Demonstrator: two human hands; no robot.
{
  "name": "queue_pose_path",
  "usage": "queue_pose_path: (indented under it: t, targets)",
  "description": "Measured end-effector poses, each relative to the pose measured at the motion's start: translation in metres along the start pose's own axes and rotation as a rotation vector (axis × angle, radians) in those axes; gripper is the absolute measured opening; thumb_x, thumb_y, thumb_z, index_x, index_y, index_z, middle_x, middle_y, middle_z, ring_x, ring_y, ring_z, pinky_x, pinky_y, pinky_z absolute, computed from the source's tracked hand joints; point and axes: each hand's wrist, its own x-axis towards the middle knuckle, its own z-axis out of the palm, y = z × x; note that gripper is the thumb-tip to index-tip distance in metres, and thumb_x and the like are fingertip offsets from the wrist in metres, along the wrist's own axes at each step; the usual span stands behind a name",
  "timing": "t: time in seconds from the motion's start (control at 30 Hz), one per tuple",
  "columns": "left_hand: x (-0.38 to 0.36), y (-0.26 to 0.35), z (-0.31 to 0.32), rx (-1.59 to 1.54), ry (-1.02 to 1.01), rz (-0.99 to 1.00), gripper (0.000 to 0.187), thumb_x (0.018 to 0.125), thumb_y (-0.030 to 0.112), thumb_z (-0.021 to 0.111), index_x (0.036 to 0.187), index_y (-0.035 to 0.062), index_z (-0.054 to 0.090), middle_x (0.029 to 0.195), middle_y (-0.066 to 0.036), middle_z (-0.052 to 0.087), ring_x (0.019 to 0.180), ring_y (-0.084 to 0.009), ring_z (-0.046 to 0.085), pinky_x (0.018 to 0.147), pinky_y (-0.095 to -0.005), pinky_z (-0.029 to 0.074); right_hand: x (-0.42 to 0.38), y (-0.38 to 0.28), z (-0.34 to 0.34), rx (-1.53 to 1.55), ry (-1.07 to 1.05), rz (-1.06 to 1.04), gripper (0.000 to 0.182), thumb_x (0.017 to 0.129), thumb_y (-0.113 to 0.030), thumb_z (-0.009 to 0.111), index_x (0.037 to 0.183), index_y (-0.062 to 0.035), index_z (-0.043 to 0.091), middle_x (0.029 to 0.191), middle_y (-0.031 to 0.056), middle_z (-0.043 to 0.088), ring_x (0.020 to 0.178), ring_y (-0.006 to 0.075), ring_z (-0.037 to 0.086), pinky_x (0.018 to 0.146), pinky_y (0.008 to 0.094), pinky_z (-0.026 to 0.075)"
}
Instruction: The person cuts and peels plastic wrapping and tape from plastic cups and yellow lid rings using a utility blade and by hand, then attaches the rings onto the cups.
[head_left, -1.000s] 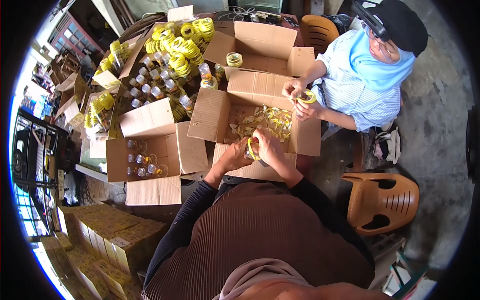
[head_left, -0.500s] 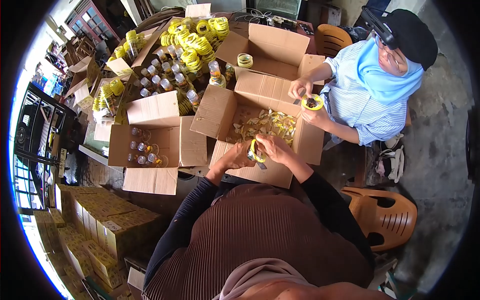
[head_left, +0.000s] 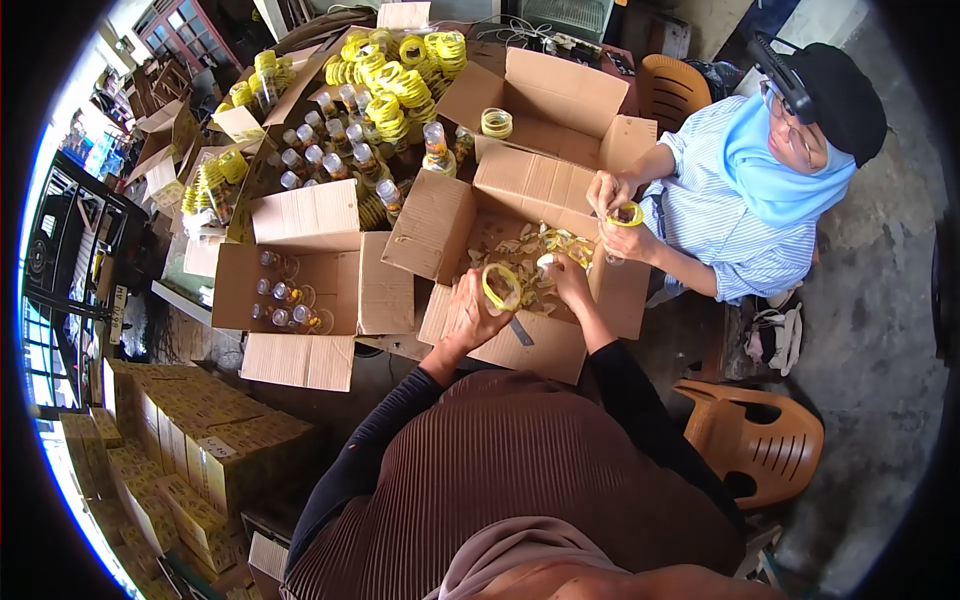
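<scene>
My left hand [head_left: 468, 312] is wrapped round a clear cup with a yellow rim [head_left: 501, 288], its mouth tilted up toward me. Just to its right, my right hand [head_left: 571, 280] pinches a small white scrap [head_left: 546, 260], whose kind I cannot make out. Both hands are over an open cardboard box [head_left: 625, 282] with crumpled yellow and white scraps [head_left: 530, 246] on its bottom. Below the cup, a narrow dark strip, like a blade [head_left: 522, 332], sticks out by the box's front flap.
A co-worker [head_left: 770, 200] at the right holds another yellow-rimmed cup [head_left: 625, 214]. To the left, a cardboard box [head_left: 340, 290] holds several clear cups. Behind are capped bottles [head_left: 335, 165], stacked yellow rings [head_left: 395, 90] and another open box [head_left: 560, 85]. An orange chair [head_left: 755, 440] stands right.
My hands have moved apart. The left has turned the cup upward, while the right has come away to the right with a white scrap. The co-worker's cup has tilted more upright.
</scene>
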Motion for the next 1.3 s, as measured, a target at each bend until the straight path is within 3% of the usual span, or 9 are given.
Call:
queue_pose_path:
  t: [0.1,0.13,0.27,0.43,0.5,0.6,0.83,1.17,1.3]
  targets:
    - [-0.001,-0.021,0.012,-0.079,0.016,-0.002,0.064,0.072,0.017,0.074,0.123,-0.0035,0.041,0.111,-0.021,0.051,0.105,-0.0389,0.051,0.094,-0.0462,0.04,0.0,0.004,-0.01,-0.261,-0.026,-0.236,0.027,0.093,-0.022,0.053,0.081,-0.0001,0.063,0.069,0.0218,0.062,0.063,0.0322,0.063,0.058,0.0417,0.047]
    - [0.001,-0.025,0.016,-0.084,0.022,0.027,0.066,0.071,0.015,0.075,0.124,-0.0041,0.04,0.112,-0.02,0.051,0.105,-0.0389,0.051,0.095,-0.0456,0.041,-0.002,-0.008,-0.007,-0.315,-0.008,-0.112,0.029,0.091,-0.024,0.054,0.077,-0.0007,0.063,0.072,0.0249,0.06,0.067,0.0392,0.062,0.063,0.0458,0.046]
    - [0.008,-0.026,0.018,-0.256,-0.012,0.002,0.066,0.069,0.013,0.077,0.123,-0.0023,0.042,0.112,-0.02,0.052,0.105,-0.0387,0.051,0.092,-0.0434,0.044,-0.017,-0.036,-0.008,-0.464,0.036,-0.04,0.024,0.087,-0.026,0.061,0.081,-0.0038,0.066,0.077,0.0198,0.065,0.072,0.0385,0.064,0.067,0.0468,0.051]
    - [0.022,-0.03,0.014,-0.089,-0.104,0.053,0.062,0.067,0.022,0.083,0.114,-0.0015,0.052,0.109,-0.02,0.055,0.105,-0.0402,0.054,0.086,-0.0456,0.048,-0.018,-0.066,-0.006,-0.102,0.08,-0.442,0.018,0.08,-0.009,0.069,0.094,-0.008,0.058,0.092,0.0106,0.06,0.085,0.0309,0.061,0.073,0.0397,0.05]
    - [0.025,-0.027,0.011,-0.164,-0.181,0.049,0.058,0.066,0.019,0.084,0.111,0.0,0.055,0.1,-0.015,0.059,0.095,-0.0303,0.06,0.083,-0.0394,0.05,-0.027,-0.09,-0.009,-0.072,0.014,-0.506,0.019,0.08,-0.012,0.07,0.091,-0.0079,0.056,0.091,0.0098,0.058,0.086,0.0295,0.061,0.074,0.0394,0.05]
    - [0.03,-0.016,-0.001,-0.371,-0.436,-0.165,0.058,0.066,0.02,0.083,0.113,0.0013,0.054,0.102,-0.013,0.063,0.096,-0.0247,0.062,0.085,-0.0374,0.049,-0.038,-0.127,-0.019,-0.455,-0.175,-0.656,0.03,0.076,-0.02,0.075,0.093,-0.0063,0.054,0.091,0.0087,0.055,0.089,0.0272,0.06,0.076,0.0396,0.05]
    - [0.037,-0.031,-0.014,-0.408,-0.661,-0.123,0.05,0.067,0.022,0.08,0.105,0.0025,0.054,0.092,-0.012,0.065,0.084,-0.0257,0.063,0.077,-0.0358,0.05,-0.021,-0.124,-0.016,-0.561,-0.326,-0.879,0.018,0.086,-0.019,0.061,0.092,-0.0033,0.054,0.087,0.0115,0.056,0.083,0.028,0.061,0.071,0.04,0.052]
    - [0.022,-0.023,0.001,-0.251,-0.376,-0.012,0.049,0.064,0.018,0.079,0.103,0.0018,0.054,0.085,-0.017,0.064,0.076,-0.0368,0.064,0.07,-0.0431,0.05,-0.014,-0.107,-0.021,-0.274,-0.498,-0.665,0.021,0.091,-0.022,0.055,0.088,-0.0019,0.05,0.082,0.0149,0.058,0.079,0.0342,0.062,0.068,0.0449,0.047]
    - [0.018,-0.009,0.012,0.006,-0.148,0.031,0.049,0.062,0.017,0.08,0.101,0.0025,0.053,0.085,-0.016,0.063,0.079,-0.0373,0.063,0.072,-0.0442,0.051,-0.017,-0.091,0.003,0.111,-0.215,-0.375,0.018,0.092,-0.015,0.055,0.085,-0.0008,0.048,0.075,0.0154,0.053,0.071,0.0342,0.057,0.065,0.039,0.044]
